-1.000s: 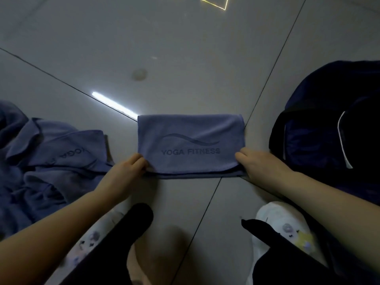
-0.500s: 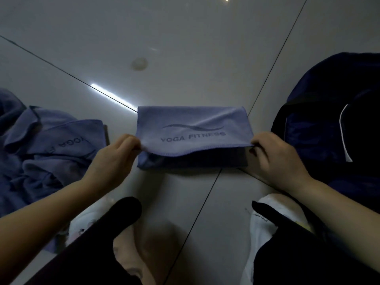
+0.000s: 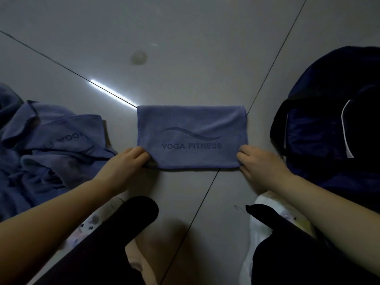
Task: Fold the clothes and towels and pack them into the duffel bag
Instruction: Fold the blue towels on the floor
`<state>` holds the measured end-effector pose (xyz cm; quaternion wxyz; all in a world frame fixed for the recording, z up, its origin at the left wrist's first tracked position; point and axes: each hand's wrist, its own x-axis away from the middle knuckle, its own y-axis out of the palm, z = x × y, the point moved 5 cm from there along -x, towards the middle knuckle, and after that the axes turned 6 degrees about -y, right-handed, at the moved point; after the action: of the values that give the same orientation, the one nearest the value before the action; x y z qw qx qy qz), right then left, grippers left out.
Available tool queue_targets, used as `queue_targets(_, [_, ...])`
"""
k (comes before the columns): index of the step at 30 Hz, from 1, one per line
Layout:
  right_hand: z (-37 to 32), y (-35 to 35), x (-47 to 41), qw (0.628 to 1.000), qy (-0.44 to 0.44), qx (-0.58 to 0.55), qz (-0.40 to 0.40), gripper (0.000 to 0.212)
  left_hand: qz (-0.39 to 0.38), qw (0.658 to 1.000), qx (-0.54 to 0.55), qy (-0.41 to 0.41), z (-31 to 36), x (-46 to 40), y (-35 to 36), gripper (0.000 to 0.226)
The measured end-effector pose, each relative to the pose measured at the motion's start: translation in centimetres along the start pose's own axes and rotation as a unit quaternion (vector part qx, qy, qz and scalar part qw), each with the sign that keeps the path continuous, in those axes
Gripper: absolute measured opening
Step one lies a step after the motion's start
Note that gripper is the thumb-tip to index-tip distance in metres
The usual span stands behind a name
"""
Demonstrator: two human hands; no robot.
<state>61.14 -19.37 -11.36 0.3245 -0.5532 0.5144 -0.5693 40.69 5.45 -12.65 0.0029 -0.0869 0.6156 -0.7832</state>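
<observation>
A view from above, looking down at a pale tiled floor (image 3: 185,38) in dim light. In the middle lies a blue towel (image 3: 191,120), folded into a flat rectangle, with a wave logo and the words "YOGA FITNESS" printed on its top layer and reading upright to the wearer.

The person's two bare forearms reach in from the bottom corners. The left hand (image 3: 123,163) pinches the towel's near left corner, fingers curled over the edge. The right hand (image 3: 257,163) grips the near right corner the same way (the fingertips themselves are tucked against the cloth and hard to make out). The towel rests on the floor, stretched flat between the two hands.

To the left, just beside the left forearm, a heap (image 3: 41,151) of unfolded cloth in the same blue lies crumpled on the floor; part of the same printed lettering shows on one piece. To the right, near the right hand but apart from the towel, sits a dark navy duffel bag (image 3: 329,130) with a white strip visible on it; its inside is too dark to read.

At the bottom of the frame are the person's knees in black trousers (image 3: 115,233).
</observation>
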Motion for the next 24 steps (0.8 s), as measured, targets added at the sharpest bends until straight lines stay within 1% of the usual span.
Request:
queue_targets(1, [0.0,0.4,0.2,1.000,-0.006,0.013,-0.004,0.032,0.000,1.000,-0.018,0.000,-0.1,0.1,-0.1,0.057])
queue_targets(2, [-0.1,0.7,0.3,0.999,-0.022,0.034,0.006,0.025,0.007,0.999,-0.042,0.011,0.0,0.2,-0.4,0.049])
queue_targets(4, [-0.2,0.9,0.6,0.997,-0.035,0.069,0.019,0.007,0.030,0.992,-0.100,0.065,0.3,0.2,-1.2,0.019])
queue_targets(5, [-0.2,0.9,0.7,0.996,-0.032,0.083,0.019,0.012,0.039,0.988,-0.119,0.089,0.6,0.1,-1.6,0.009])
queue_targets(6, [-0.2,0.9,0.7,0.994,-0.037,0.104,0.025,0.017,0.041,0.985,-0.126,0.108,0.9,-0.1,-1.9,0.006])
queue_targets(7, [-0.2,0.6,0.6,0.993,-0.033,0.114,0.028,0.019,0.033,0.985,-0.123,0.115,1.0,-0.4,-2.1,0.004])
queue_targets(8, [-0.2,0.5,0.4,0.992,-0.039,0.112,0.035,0.019,0.021,0.987,-0.116,0.106,1.0,-0.8,-2.1,0.011])
queue_targets(10, [0.0,-0.2,0.2,0.996,-0.051,0.069,0.031,0.017,-0.004,0.996,-0.077,0.044,0.5,-1.4,-2.4,0.018])
queue_targets(11, [0.2,-0.9,0.0,0.998,-0.047,0.034,0.029,0.015,0.005,0.999,-0.036,-0.003,0.1,-1.5,-2.9,0.015])
queue_targets(12, [0.7,-1.7,0.0,0.999,-0.028,-0.006,0.044,0.012,0.014,0.998,0.023,-0.059,-0.3,-1.5,-3.7,0.012])
queue_targets(13, [1.4,-2.8,0.1,0.996,0.017,-0.064,0.061,0.008,0.025,0.989,0.089,-0.117,-0.9,-1.4,-4.4,0.010])
queue_targets(14, [2.5,-3.9,0.2,0.985,0.075,-0.132,0.075,0.006,0.023,0.972,0.165,-0.168,-1.7,-1.2,-4.9,0.006])
queue_targets(15, [3.5,-4.9,0.4,0.965,0.132,-0.212,0.075,0.006,0.011,0.946,0.251,-0.207,-2.2,-1.2,-5.5,0.010])
queue_targets(16, [4.4,-5.8,0.6,0.939,0.170,-0.289,0.071,0.007,-0.011,0.914,0.337,-0.225,-2.5,-1.3,-6.2,0.010])
queue_targets(17, [5.0,-7.0,0.7,0.919,0.180,-0.343,0.078,0.012,-0.029,0.880,0.417,-0.226,-2.6,-1.6,-7.2,0.009])
queue_targets(19, [6.1,-9.4,0.6,0.879,0.177,-0.433,0.091,0.021,-0.068,0.806,0.549,-0.210,-2.5,-1.9,-9.5,0.033])
queue_targets(20, [6.4,-10.3,0.5,0.856,0.176,-0.478,0.087,0.022,-0.095,0.765,0.601,-0.211,-2.4,-2.0,-10.4,0.046])
queue_targets(21, [6.8,-11.0,0.4,0.837,0.176,-0.514,0.075,0.019,-0.113,0.734,0.634,-0.217,-2.5,-2.0,-11.2,0.061])
queue_targets(22, [7.1,-11.5,0.3,0.822,0.179,-0.538,0.057,0.016,-0.128,0.714,0.653,-0.220,-2.5,-2.1,-11.8,0.070])
queue_targets(24, [7.6,-11.9,-0.2,0.814,0.192,-0.547,0.015,0.013,-0.158,0.699,0.660,-0.227,-2.7,-2.3,-12.2,0.076])
